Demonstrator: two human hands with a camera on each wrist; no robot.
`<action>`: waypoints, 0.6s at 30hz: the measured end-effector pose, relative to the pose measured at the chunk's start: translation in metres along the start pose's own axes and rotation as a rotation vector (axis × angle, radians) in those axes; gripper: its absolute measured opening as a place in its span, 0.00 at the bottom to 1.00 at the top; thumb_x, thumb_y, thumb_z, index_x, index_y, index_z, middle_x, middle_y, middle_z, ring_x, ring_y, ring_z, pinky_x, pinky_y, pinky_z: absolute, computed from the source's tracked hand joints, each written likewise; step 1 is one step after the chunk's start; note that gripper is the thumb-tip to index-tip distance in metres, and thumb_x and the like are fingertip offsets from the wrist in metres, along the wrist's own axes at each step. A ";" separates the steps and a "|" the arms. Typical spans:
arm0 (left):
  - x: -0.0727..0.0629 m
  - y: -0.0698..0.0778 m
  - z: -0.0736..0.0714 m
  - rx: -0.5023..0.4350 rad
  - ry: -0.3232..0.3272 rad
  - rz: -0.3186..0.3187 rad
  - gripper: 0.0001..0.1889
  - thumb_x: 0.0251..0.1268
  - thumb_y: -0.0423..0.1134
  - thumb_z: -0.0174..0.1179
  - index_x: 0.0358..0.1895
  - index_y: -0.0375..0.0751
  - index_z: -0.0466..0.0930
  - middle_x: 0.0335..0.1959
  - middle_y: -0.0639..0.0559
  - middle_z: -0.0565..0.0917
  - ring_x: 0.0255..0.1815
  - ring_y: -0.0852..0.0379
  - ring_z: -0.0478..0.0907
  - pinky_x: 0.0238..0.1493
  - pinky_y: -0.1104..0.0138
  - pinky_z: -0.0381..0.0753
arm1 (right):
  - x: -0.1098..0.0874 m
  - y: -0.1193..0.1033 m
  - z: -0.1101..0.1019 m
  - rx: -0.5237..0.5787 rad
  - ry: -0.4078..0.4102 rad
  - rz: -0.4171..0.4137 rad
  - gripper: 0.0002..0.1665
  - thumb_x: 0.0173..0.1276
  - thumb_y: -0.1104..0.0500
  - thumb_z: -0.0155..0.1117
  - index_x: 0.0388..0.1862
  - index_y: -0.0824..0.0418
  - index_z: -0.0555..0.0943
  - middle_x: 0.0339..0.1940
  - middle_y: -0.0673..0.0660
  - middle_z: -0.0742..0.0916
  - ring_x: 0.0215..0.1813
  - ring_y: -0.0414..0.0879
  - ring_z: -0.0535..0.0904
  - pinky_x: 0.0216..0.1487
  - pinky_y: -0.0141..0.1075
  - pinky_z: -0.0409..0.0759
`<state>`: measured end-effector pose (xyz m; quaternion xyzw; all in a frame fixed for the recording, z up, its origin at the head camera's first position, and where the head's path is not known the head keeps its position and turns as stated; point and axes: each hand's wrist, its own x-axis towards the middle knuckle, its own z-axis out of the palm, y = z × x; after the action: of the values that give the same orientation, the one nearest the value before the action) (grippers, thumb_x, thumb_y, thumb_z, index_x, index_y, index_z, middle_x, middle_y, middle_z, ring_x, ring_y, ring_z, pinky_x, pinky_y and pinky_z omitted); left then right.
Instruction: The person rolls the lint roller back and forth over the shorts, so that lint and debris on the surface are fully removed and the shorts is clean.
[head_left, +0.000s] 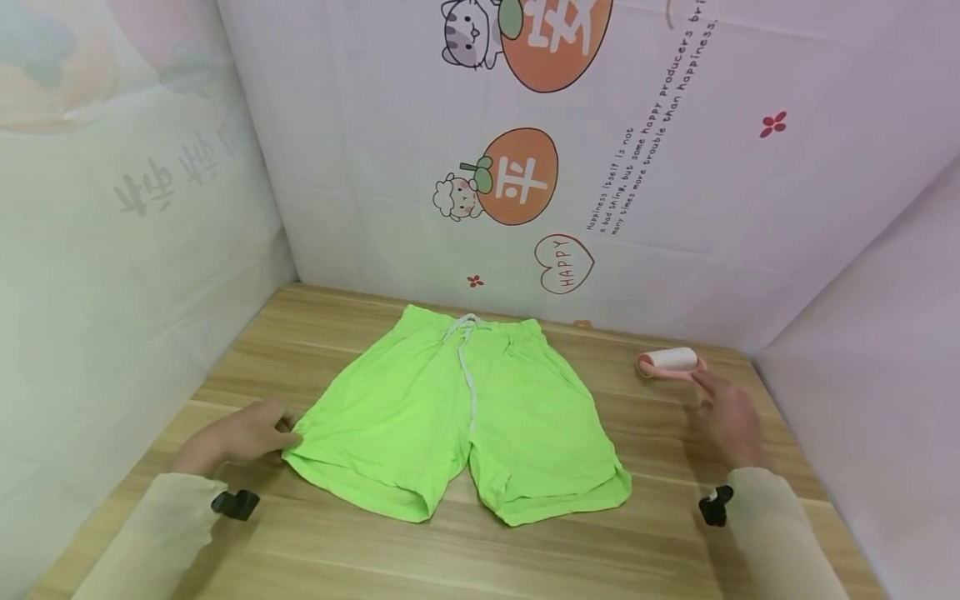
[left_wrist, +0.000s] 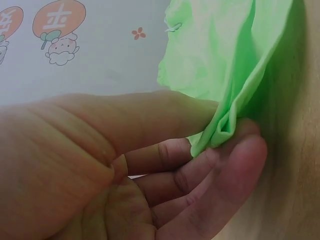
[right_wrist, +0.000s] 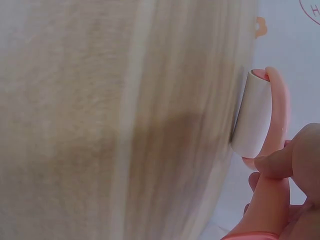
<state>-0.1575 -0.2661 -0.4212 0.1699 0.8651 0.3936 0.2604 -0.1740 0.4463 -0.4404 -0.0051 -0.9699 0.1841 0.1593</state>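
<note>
Table (head_left: 315, 550): light wood-grain top — pale and darker planks running left to right.
Back wall (head_left: 360, 150): white sheet printed with cartoon oranges, a cat, a sheep, a "HAPPY" heart and slanted English text.
Left wall (head_left: 112, 250): pale sheet, faint mirrored print showing through.
Right wall (head_left: 885, 317): plain pale panel.
Light: soft, even — weak shadows.

Two bare hands, long cream sleeves (head_left: 161, 533) to the wrists, small black camera clip (head_left: 235, 504) at each cuff
</note>
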 end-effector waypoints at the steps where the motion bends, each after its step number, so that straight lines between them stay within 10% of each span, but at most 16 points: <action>1: 0.000 0.000 0.000 0.000 0.000 0.001 0.14 0.75 0.30 0.56 0.26 0.41 0.71 0.21 0.56 0.69 0.23 0.61 0.67 0.27 0.72 0.73 | -0.001 0.000 0.001 -0.002 -0.002 0.006 0.36 0.58 0.80 0.61 0.68 0.71 0.78 0.62 0.81 0.81 0.43 0.72 0.82 0.37 0.61 0.81; 13: -0.001 0.009 -0.015 0.158 0.121 -0.058 0.11 0.76 0.36 0.55 0.34 0.33 0.80 0.25 0.50 0.81 0.25 0.57 0.72 0.28 0.66 0.74 | -0.009 -0.004 0.000 -0.074 -0.087 -0.020 0.37 0.60 0.77 0.59 0.72 0.72 0.73 0.61 0.83 0.80 0.46 0.76 0.82 0.33 0.57 0.81; 18: 0.010 0.026 -0.021 0.260 0.163 -0.065 0.10 0.77 0.37 0.54 0.33 0.38 0.74 0.23 0.54 0.72 0.24 0.57 0.66 0.26 0.65 0.69 | -0.009 -0.007 -0.005 -0.137 -0.160 -0.009 0.36 0.65 0.72 0.60 0.75 0.69 0.71 0.64 0.82 0.79 0.51 0.81 0.81 0.37 0.64 0.81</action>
<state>-0.1751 -0.2568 -0.3927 0.1416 0.9321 0.2821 0.1777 -0.1638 0.4409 -0.4357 0.0029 -0.9898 0.1165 0.0815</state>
